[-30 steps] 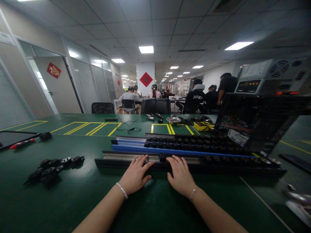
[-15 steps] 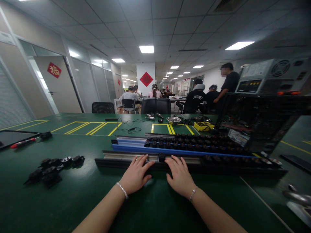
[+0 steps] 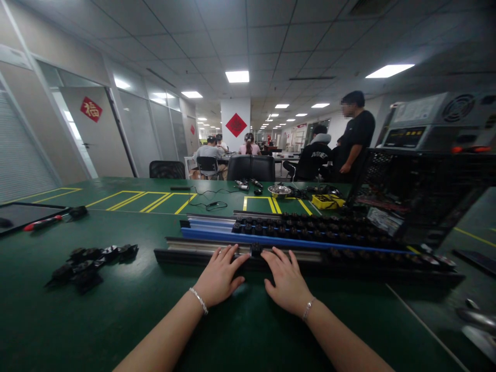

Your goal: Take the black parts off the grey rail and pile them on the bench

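Note:
A long black rail (image 3: 182,255) with a metal channel lies across the table before me. One small black module (image 3: 255,249) sits in the channel between my hands. My left hand (image 3: 220,274) rests on the front edge of the rail with fingers spread, its index fingertip beside the module's left side. On the other side, my right hand (image 3: 287,279) lies over the rail, fingers apart and fingertips close to the module. Neither hand is wrapped round anything. Farther right in the same rail stand several similar black modules (image 3: 360,255).
Behind it lies a blue rail (image 3: 209,233) with more black modules. Loose black parts (image 3: 89,263) are piled at left, near a red-handled screwdriver (image 3: 42,223). An opened computer case (image 3: 426,201) stands at right. A metal bowl (image 3: 279,191) and yellow box (image 3: 327,201) sit farther back.
The view has shifted slightly. My left index fingertip has come nearer the small module, and my right fingertips are a little closer too. In the background, the standing person has straightened up.

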### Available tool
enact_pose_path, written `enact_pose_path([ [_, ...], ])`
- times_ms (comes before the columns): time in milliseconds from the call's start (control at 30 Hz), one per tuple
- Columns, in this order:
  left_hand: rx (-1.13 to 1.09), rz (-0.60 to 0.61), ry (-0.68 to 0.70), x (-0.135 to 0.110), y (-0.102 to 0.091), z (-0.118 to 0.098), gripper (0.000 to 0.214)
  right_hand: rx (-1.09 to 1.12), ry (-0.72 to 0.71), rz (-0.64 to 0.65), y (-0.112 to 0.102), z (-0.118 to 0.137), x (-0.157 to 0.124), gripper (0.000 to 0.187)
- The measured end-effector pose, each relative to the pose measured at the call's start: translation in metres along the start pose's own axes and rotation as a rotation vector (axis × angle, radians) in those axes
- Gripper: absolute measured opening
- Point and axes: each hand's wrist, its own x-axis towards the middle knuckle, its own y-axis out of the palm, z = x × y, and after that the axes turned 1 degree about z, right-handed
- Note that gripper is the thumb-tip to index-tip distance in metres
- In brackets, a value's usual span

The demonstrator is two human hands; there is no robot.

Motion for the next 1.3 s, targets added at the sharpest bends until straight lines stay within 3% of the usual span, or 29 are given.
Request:
enact_pose_path([
  [567, 0.128, 0.063, -0.125, 0.013, 0.006, -0.025, 0.076, 0.017, -0.039, 0.046, 0.003, -0.003, 0.002, 0.063],
  [700, 0.132, 0.083, -0.180, 0.023, 0.009, -0.035, 0.077, -0.086, -0.029, -0.016, 0.007, -0.004, 0.001, 0.059],
  [900, 0.127, 0.063, -0.250, 0.032, 0.016, -0.050, 0.066, -0.211, 0.105, -0.104, 0.013, -0.016, 0.000, 0.054],
  [1300, 0.127, 0.015, -0.274, 0.026, 0.012, -0.043, 0.058, -0.192, 0.123, -0.101, 0.013, -0.019, 0.001, 0.050],
])
